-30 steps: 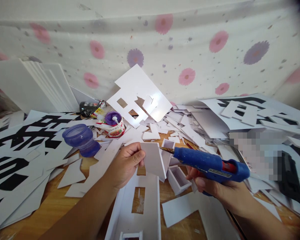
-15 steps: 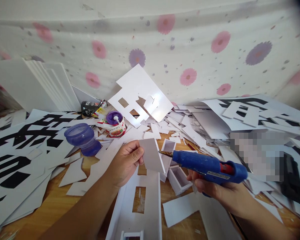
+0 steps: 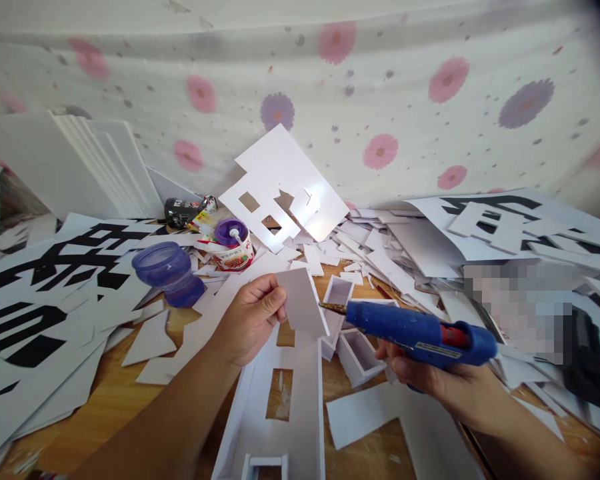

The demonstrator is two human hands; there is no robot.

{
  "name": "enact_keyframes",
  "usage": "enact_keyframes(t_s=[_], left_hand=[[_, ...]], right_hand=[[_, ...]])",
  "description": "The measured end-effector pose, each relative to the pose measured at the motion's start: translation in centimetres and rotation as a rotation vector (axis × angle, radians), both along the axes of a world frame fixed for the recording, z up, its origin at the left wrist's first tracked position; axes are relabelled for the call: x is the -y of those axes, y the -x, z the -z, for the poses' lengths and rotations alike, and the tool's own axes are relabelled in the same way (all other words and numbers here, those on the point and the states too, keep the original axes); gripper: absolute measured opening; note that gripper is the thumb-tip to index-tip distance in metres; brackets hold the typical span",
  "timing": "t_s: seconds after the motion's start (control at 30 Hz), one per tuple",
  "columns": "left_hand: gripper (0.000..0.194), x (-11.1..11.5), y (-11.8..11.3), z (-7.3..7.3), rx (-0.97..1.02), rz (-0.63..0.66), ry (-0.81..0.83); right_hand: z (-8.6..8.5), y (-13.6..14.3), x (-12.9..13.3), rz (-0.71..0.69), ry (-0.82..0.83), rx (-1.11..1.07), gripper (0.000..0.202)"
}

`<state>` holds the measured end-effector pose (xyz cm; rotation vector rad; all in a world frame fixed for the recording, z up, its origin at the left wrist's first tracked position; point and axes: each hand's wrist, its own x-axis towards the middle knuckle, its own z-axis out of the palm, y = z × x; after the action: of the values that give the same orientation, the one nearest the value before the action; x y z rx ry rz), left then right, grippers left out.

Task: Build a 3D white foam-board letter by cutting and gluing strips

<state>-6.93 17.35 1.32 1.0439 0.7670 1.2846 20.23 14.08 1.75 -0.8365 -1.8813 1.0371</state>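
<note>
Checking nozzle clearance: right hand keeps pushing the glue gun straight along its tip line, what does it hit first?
Probably the small white foam piece in the left hand; the glue gun tip sits just off its right edge.

Large black characters are printed on white sheets (image 3: 35, 293) along the worktop's left edge, and on more sheets (image 3: 505, 223) at its right edge; none can be read whole. A small tub (image 3: 234, 250) near the back edge carries a red label, too small to read.
</note>
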Motion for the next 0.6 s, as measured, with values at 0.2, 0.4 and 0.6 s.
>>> enact_keyframes(t_s=[0.2,0.4,0.6], left_hand=[[0.035,-0.12,0.18,0.12,0.013,-0.024,-0.019],[0.035,-0.35,0.27,0.29,0.027,-0.038,-0.025],[0.031,-0.32,0.37,0.25,0.056,-0.051,-0.012]], right_hand=[[0.02,0.06,-0.05,0.001,-0.015,0.017,0.013],[0.0,0.12,0.1,-0.019,-0.003,-0.009,0.008],[0.34,-0.11,0.07,0.033,-0.029,0.028,0.01]])
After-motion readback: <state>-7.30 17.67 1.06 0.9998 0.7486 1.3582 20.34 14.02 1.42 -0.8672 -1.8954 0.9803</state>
